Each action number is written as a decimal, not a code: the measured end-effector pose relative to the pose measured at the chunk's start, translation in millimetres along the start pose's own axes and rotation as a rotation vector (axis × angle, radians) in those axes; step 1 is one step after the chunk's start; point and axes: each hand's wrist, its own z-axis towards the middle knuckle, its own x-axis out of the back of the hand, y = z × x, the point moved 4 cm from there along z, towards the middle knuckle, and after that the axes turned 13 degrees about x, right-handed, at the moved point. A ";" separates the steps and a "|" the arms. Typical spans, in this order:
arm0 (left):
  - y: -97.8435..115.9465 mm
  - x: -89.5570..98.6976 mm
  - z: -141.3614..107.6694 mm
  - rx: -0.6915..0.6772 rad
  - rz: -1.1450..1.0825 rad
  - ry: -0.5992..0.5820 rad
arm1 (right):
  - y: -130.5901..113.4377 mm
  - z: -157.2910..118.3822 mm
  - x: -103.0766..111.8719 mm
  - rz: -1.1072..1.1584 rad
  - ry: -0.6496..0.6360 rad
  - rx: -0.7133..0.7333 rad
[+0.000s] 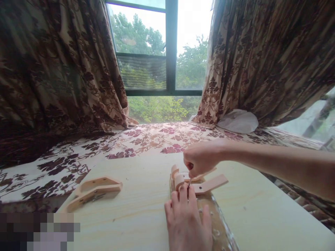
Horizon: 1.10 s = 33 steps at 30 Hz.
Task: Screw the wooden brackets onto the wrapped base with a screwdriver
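My right hand (200, 158) is closed in a fist around a thin metal tool (190, 181), whose narrow shaft points down at a pale wooden assembly (209, 184). Most of that tool is hidden in the fist, so its exact kind does not show. The assembly has rounded knobs at its left end, angled slats and dark screw holes. My left hand (190, 219) lies palm down with fingers stretched out, its fingertips pressing on the near side of the assembly. Beneath both is a brown pad (220, 223) with a shiny, clear-wrapped edge.
Two angled wooden pieces (95, 191) with dark holes lie at the left of the pale wooden board (136, 209). Behind it spreads a floral cloth (157, 137), with a white plastic bag (238, 121) at the back right. Patterned curtains (89, 62) flank a window.
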 end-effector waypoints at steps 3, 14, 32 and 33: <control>0.8 1.6 0.2 0.007 0.010 0.007 | -3.3 -4.3 3.1 0.015 -0.008 -0.004; 0.3 1.7 0.7 0.017 -0.029 -0.027 | 4.1 -0.8 6.0 0.047 0.081 0.130; -0.3 1.8 -0.5 0.026 -0.048 -0.034 | -6.0 0.0 9.7 -0.103 0.047 0.084; -0.5 1.6 -0.2 0.024 -0.052 -0.038 | -2.8 1.8 8.7 -0.076 0.050 0.092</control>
